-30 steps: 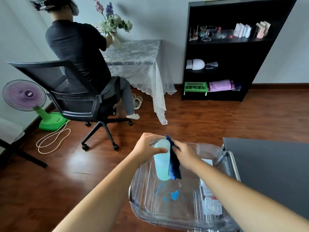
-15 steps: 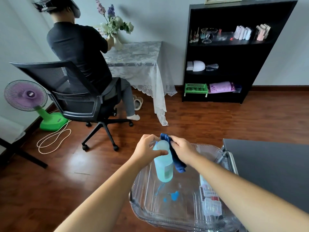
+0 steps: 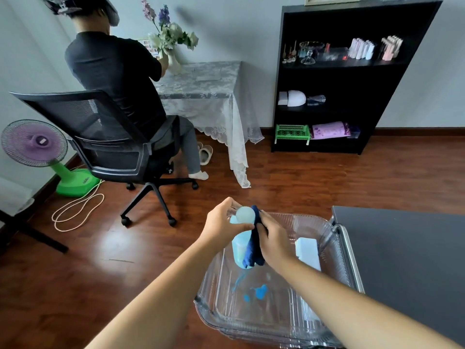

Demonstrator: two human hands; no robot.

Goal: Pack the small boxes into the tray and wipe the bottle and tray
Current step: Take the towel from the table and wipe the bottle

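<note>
A pale blue bottle (image 3: 239, 245) with a round cap stands upright over the clear plastic tray (image 3: 226, 313). My left hand (image 3: 221, 226) grips the bottle near its neck. My right hand (image 3: 273, 240) holds a dark blue cloth (image 3: 254, 250) pressed against the bottle's right side. Blue smears (image 3: 259, 292) lie on the tray's floor below the bottle. Small white boxes (image 3: 308, 251) lie along the tray's right side, partly hidden by my right forearm.
A dark tabletop (image 3: 407, 260) extends to the right of the tray. A person (image 3: 120, 79) sits on a black office chair (image 3: 105, 147) ahead left. A purple fan (image 3: 35, 144) and its cable are on the wooden floor; a black shelf (image 3: 352, 79) stands at the back.
My right hand has slid the cloth down the bottle's right side after reaching up near the cap. The bottle has tilted a little, and my left hand keeps its grip.
</note>
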